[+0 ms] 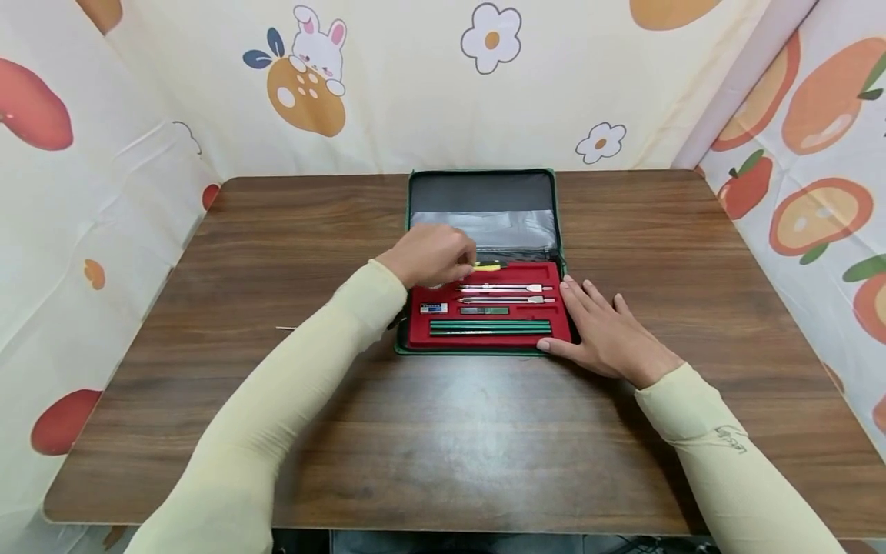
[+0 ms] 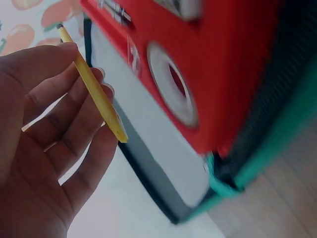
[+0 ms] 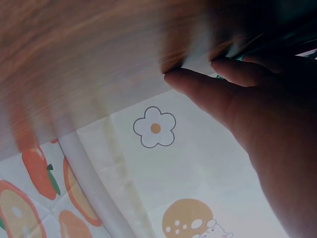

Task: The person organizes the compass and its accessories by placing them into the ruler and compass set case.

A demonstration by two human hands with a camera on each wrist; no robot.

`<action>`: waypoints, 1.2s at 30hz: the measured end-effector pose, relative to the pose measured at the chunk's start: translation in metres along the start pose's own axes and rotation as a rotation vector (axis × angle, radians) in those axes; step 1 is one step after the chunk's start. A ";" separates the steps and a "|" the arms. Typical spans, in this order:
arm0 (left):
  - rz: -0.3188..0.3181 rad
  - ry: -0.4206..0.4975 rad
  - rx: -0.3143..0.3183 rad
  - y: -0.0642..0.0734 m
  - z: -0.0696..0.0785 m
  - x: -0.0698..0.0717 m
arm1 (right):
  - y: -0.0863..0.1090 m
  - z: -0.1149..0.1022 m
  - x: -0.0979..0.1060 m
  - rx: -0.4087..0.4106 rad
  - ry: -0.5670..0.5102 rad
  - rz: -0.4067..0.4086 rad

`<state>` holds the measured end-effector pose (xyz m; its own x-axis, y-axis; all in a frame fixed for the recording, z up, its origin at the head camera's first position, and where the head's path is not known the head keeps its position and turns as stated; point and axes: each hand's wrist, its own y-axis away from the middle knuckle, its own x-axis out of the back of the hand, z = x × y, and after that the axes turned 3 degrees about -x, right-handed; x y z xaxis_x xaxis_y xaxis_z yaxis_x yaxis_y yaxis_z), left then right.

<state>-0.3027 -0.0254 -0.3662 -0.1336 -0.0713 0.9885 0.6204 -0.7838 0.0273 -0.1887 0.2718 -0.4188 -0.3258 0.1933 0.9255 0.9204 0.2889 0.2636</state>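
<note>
My left hand (image 1: pixel 432 255) pinches a slim yellow tool with dark ends (image 1: pixel 490 266) between thumb and fingertips, over the upper part of the red tray (image 1: pixel 415 335). In the left wrist view the yellow tool (image 2: pixel 95 89) slants across the fingers (image 2: pixel 74 119), apart from the tray. The tray lies in an open green zip case (image 1: pixel 482 191) and bears two silver compasses (image 1: pixel 505 288), several green pencils (image 1: pixel 490 328), an eraser (image 1: pixel 434 308) and a small green case (image 1: pixel 484 311). My right hand (image 1: pixel 609 331) rests with straight fingers along the case's right edge.
The case stands on a brown wooden table (image 1: pixel 277 431), its raised lid towards the patterned curtain (image 1: pixel 415 92). A white ring (image 2: pixel 173 84) sits in the tray. On the table at left lies a thin light stick (image 1: pixel 285 328), partly behind the left sleeve.
</note>
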 end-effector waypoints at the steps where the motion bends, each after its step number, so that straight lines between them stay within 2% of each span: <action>1: -0.003 -0.006 -0.009 -0.005 0.002 -0.002 | 0.000 0.000 0.000 -0.003 -0.003 -0.002; 5: -0.008 -0.025 -0.017 -0.019 0.009 -0.008 | 0.000 0.002 0.000 -0.009 -0.004 -0.007; 13: -0.023 -0.055 0.039 -0.038 0.018 -0.017 | 0.000 0.004 -0.003 0.009 -0.003 0.003; 22: -0.054 -0.060 0.016 -0.060 0.032 -0.018 | -0.001 0.003 -0.006 0.022 0.004 0.031; 30: -0.051 -0.075 0.004 -0.072 0.044 -0.016 | 0.000 0.004 -0.003 0.011 0.021 0.025; 36: -0.060 -0.101 0.010 -0.075 0.044 -0.020 | 0.000 0.004 -0.002 0.011 0.022 0.017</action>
<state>-0.3124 0.0625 -0.3819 -0.0927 0.0386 0.9949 0.6215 -0.7785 0.0881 -0.1885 0.2750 -0.4213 -0.3051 0.1773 0.9357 0.9233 0.2957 0.2450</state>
